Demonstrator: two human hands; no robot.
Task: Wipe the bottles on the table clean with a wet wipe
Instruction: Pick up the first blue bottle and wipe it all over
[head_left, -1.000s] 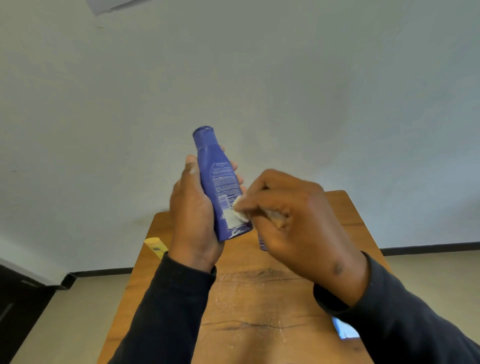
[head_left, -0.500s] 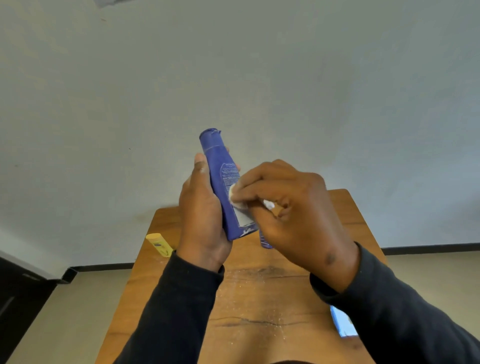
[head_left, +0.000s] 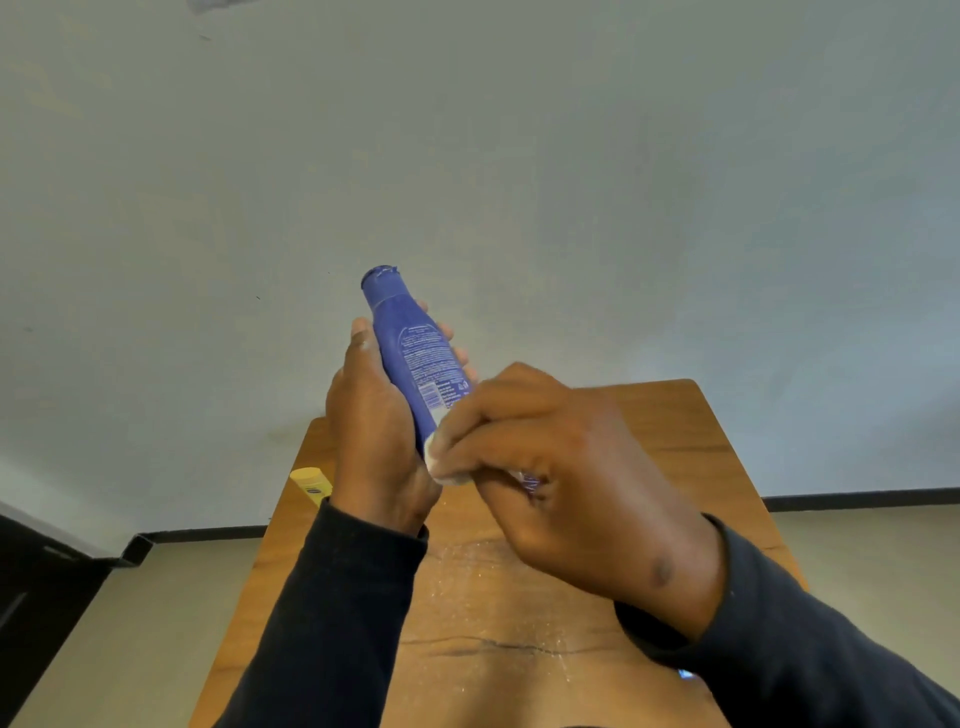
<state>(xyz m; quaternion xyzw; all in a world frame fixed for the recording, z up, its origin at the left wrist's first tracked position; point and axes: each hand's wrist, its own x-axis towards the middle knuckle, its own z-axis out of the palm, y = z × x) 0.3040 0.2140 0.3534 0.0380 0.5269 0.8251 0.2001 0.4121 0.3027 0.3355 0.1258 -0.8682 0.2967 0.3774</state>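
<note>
Wooden table (head_left: 675, 441) (speckled), grey wall; left hand (head_left: 374, 431) gripping blue bottle (head_left: 415, 358), right hand (head_left: 571, 478) pinching wipe (head_left: 441, 462)

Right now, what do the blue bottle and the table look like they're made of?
Blue bottle: probably plastic, opaque, with a smooth, slightly matte skin, printed white text and a moulded cap. Table: wood or wood-look laminate, brown with dark grain lines and a low sheen; the picture cannot settle which.

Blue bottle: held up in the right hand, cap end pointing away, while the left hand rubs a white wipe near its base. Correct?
Hands are swapped. The head view shows the left hand holding up the blue bottle, cap end pointing away, while the right hand rubs the white wipe near its base.
</note>
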